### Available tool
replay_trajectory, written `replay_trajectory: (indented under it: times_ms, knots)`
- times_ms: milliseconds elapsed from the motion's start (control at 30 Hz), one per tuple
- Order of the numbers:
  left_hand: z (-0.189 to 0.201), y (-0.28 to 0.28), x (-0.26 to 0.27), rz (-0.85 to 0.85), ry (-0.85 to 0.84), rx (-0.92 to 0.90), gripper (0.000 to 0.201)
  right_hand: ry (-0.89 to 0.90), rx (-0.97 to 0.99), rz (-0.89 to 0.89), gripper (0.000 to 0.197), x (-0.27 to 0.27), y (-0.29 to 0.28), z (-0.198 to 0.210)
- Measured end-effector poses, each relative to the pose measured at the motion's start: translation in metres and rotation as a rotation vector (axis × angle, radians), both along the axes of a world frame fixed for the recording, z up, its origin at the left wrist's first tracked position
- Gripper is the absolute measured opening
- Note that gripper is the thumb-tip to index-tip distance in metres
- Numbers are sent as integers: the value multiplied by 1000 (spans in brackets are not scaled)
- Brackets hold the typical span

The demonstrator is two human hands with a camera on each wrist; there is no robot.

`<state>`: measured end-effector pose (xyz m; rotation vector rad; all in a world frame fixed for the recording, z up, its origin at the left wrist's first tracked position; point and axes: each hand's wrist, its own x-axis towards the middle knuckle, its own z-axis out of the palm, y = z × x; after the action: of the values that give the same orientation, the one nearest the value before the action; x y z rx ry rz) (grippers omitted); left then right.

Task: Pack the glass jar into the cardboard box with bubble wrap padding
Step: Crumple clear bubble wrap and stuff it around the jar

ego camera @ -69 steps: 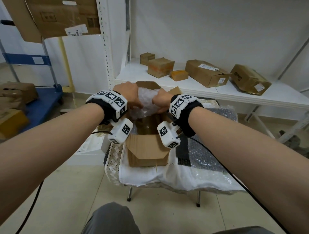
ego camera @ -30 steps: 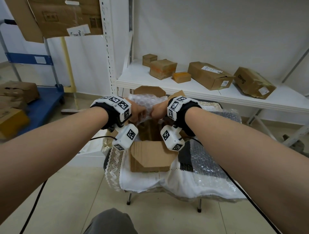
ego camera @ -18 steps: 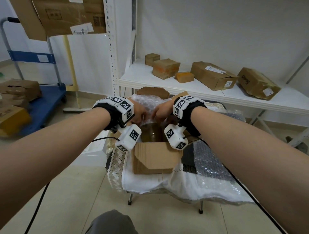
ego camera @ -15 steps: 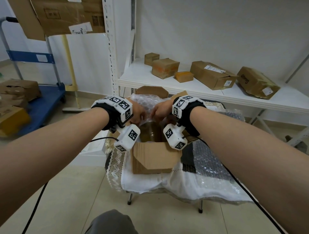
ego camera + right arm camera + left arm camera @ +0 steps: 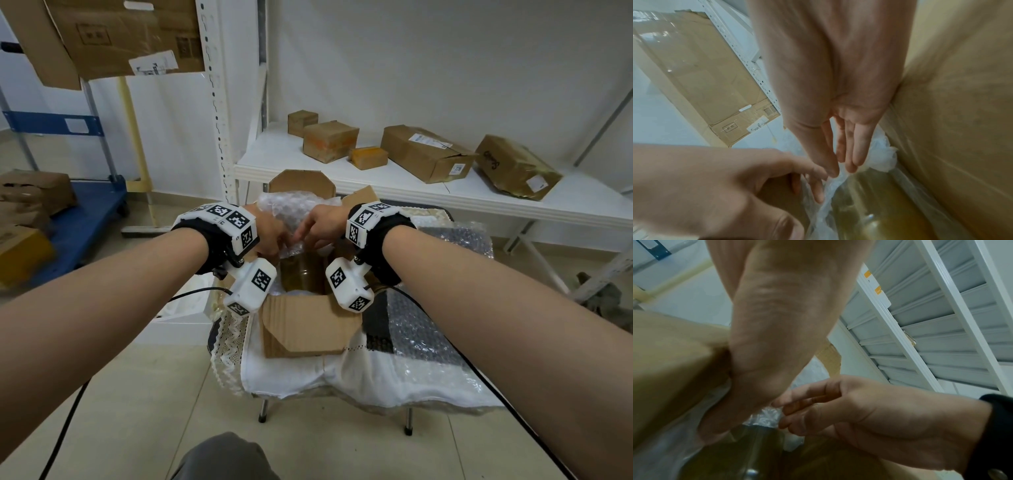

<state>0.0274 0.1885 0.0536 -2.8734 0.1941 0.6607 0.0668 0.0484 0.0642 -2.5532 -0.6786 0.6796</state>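
Far left, a blue cart (image 5: 85, 212) carries worn boxes, well apart from the action, and here in the middle is where it's happening: the left hand (image 5: 270, 233) is down at the mouth of the cardboard box (image 5: 308, 329), its fingers curled and pinching a fold of bubble wrap (image 5: 291, 212), working it in against the glass jar (image 5: 303, 274). The jar itself sits inside the box, amber-tinted through the glass, upright as far as the head view tells, with clear film lying along its side. Moving across, the right hand (image 5: 322, 224) meets the left just over the jar; the right wrist view shows its fingers (image 5: 853, 151) straight and held together, tips pressing the wrap down at the jar's top, beside the box's right wall. The box stands at the left part of a small cloth-covered table (image 5: 308, 380), its near flap folded out toward the person, its far flap standing up behind the wrap. To the right, a spare sheet of bubble wrap (image 5: 421, 329) lies over the cloth up to the table's right edge. My read: jar in, padding partly tucked; left to do are bedding the wrap round the jar and closing the flaps, still wide open.
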Motion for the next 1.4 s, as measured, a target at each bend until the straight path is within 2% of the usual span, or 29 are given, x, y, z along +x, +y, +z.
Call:
replay_trajectory:
  times_ms: [133,200,367,500,667,900,1000,1100,1167,1200,1267,1333,1400]
  knots:
    - [-3,2,1,41,-85,-92,48,-92,-115,60,29,3,3,-1]
    - [-3,2,1,18,-52,-117,39,-115,-151,88,33,4,3,-2]
    - [-5,-1,1,-5,-94,46,57,-111,-265,132,41,3,6,-5]
    - [-7,0,2,8,-71,93,66,-101,-338,115,44,3,11,-5]
    - [-2,-3,-1,21,-35,119,41,-118,-385,133,38,0,14,-1]
    - [-6,-2,2,56,-50,135,46,-22,-343,63,38,-11,7,3]
    - [-4,1,2,87,-73,30,42,-22,-238,42,36,-8,8,1]
    - [0,4,-1,126,-135,-161,29,-62,79,-108,25,0,9,3]
    - [5,3,-1,135,-205,-315,17,-212,265,-246,24,2,9,8]
    - [7,1,-2,137,-255,-378,14,-334,289,-280,22,4,10,10]
    - [14,-5,-3,134,-430,-464,12,-474,236,-299,15,4,12,11]
    - [20,-7,-3,121,-603,-518,18,-463,119,-277,25,7,11,7]
    - [22,-7,-3,112,-593,-450,31,-447,27,-262,33,9,10,6]
